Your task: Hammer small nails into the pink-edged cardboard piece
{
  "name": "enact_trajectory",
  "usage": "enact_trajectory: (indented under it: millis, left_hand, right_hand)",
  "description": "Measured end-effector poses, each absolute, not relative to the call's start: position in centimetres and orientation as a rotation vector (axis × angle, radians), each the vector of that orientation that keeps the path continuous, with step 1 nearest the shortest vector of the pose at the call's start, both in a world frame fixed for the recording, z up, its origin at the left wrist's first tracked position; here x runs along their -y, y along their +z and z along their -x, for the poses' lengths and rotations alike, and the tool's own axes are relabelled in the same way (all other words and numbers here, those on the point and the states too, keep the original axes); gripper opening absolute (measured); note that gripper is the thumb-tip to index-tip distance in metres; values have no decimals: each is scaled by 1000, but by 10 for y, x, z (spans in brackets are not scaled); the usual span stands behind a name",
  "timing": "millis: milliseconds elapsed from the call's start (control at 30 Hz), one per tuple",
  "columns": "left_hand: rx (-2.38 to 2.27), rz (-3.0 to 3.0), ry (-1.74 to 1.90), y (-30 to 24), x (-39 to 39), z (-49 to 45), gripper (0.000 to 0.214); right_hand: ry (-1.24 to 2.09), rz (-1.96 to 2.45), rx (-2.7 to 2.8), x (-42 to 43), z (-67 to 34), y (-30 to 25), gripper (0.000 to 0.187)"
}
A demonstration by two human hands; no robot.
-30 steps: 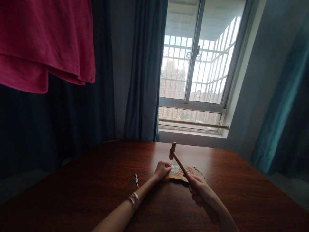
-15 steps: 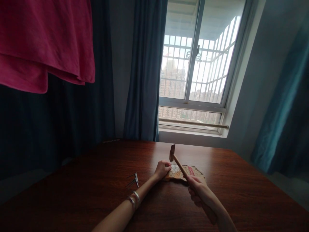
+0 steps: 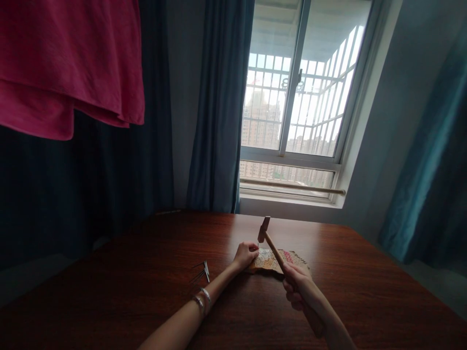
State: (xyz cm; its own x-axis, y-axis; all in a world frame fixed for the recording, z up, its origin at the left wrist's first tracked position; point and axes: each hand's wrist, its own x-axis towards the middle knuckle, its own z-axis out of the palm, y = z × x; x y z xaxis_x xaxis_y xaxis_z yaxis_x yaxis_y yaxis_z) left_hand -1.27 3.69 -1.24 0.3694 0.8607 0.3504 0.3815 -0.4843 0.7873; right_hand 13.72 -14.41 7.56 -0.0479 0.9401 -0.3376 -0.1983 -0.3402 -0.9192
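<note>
My right hand (image 3: 298, 284) is wrapped round the wooden handle of a hammer (image 3: 274, 251). The hammer's head is raised and tilted, just above a thin upright nail (image 3: 258, 246). My left hand (image 3: 245, 256) pinches that nail low down, at the left end of a flat, patterned piece of board (image 3: 272, 261). White, orange and red patches with many small dark dots cover the board, and its right edge looks notched. Where the nail's tip meets the board is hidden by my fingers. Several loose nails (image 3: 206, 271) lie left of my left forearm.
Everything lies on a dark reddish wooden table (image 3: 153, 291). Behind it stand a barred window (image 3: 280, 155) and a blue curtain (image 3: 219, 121). A pink cloth (image 3: 91, 63) hangs at the upper left.
The hammer's head has shifted slightly up and to the right, away from the nail's top. My left hand, the board and the loose nails stay where they were.
</note>
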Motion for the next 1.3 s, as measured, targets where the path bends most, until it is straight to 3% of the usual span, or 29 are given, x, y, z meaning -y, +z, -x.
enact_trajectory:
  millis: [333, 600, 1300]
  left_hand:
    - [-1029, -1999, 1050, -16, -40, 12, 20]
    - [-1032, -2003, 1093, -18, -39, 11, 18]
    - [-1031, -2044, 1079, -15, -38, 11, 21]
  right_hand:
    - [1477, 1229, 866, 158, -125, 81, 70]
    - [1480, 1092, 823, 163, -120, 77, 56]
    - [1429, 1103, 897, 162, -117, 75, 65]
